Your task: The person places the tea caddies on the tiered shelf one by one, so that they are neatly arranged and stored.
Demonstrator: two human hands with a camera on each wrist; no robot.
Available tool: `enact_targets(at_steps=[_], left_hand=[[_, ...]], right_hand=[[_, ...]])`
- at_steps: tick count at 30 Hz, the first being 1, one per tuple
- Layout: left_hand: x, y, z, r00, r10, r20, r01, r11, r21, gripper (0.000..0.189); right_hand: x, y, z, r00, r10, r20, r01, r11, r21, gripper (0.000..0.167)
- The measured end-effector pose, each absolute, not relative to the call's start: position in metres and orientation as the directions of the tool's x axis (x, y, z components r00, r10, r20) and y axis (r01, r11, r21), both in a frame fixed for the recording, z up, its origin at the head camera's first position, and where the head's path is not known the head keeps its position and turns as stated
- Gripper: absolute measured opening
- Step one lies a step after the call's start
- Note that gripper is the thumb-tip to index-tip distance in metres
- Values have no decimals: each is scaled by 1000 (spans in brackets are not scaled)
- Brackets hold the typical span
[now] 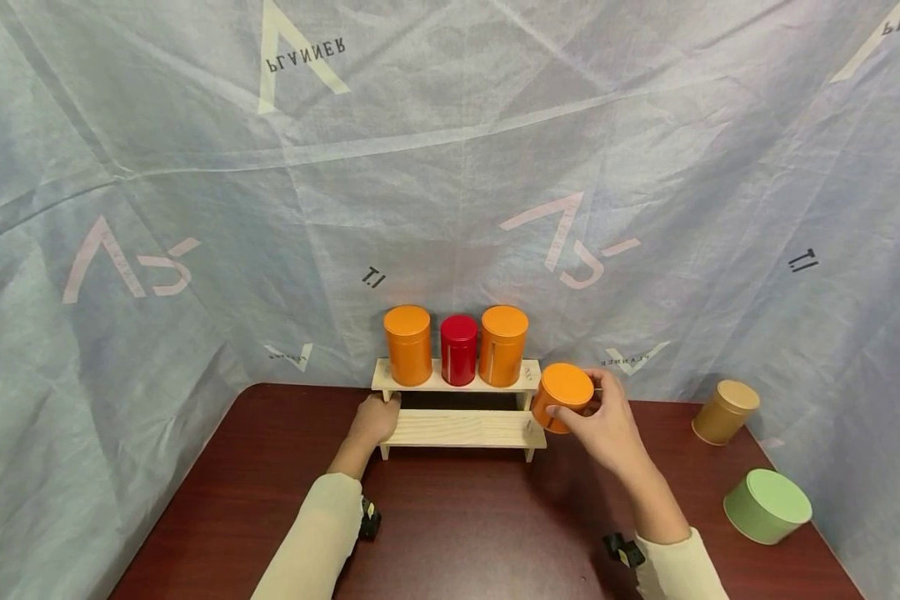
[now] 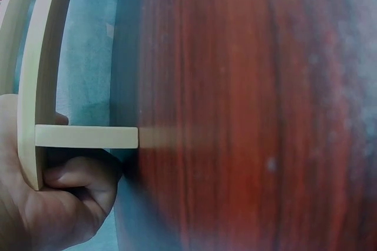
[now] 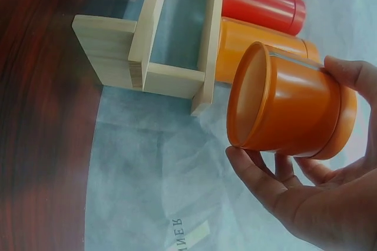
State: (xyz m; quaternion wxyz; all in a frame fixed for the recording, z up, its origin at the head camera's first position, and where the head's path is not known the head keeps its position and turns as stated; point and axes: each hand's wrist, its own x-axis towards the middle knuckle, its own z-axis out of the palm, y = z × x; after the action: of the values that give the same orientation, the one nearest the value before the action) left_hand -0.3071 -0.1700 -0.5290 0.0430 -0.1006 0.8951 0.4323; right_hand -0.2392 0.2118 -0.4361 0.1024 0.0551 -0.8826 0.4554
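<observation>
My right hand [image 1: 609, 421] grips a short orange tin [image 1: 565, 387] off the table, beside the right end of a two-step wooden rack [image 1: 461, 428]. Seen from the right wrist, the tin [image 3: 294, 101] lies between the thumb above and the fingers below, its base toward the rack. At the rack's left end, my left hand [image 1: 375, 421] holds the frame; in the left wrist view its fingers [image 2: 88, 180] curl around the wood near a leg. On the upper step stand a tall orange tin [image 1: 408, 346], a red tin [image 1: 459, 350] and another orange tin [image 1: 503, 346].
A gold tin [image 1: 725, 412] and a low green tin [image 1: 768, 506] stand at the right side of the dark wooden table [image 1: 465, 517]. Grey printed cloth [image 1: 435, 208] hangs behind the table and along both sides.
</observation>
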Motion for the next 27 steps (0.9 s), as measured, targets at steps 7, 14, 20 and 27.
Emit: enact_targets(at_steps=[7,14,20,27], left_hand=[[-308,-170,-528,-975,-145,-170,-223,597,771,50],[-309,-170,-530,-975,-143,-170,-222,606,764,50],[-307,-169,-528,-973,-153,-172,-230,609,759,51],[-306,-168,-528,-974,-146,-176,-228,602,765,50]], right_hand=[[-238,207,-436,-974,-10,227,-192,568,-800,80],[-239,200,-441,-972,-27,232,-209,547,-811,79],[-237,185,-449,-969,-75,237,-243,498,-832,81],[-233,169,-455,-957,-118,263,-287,485,-826,79]])
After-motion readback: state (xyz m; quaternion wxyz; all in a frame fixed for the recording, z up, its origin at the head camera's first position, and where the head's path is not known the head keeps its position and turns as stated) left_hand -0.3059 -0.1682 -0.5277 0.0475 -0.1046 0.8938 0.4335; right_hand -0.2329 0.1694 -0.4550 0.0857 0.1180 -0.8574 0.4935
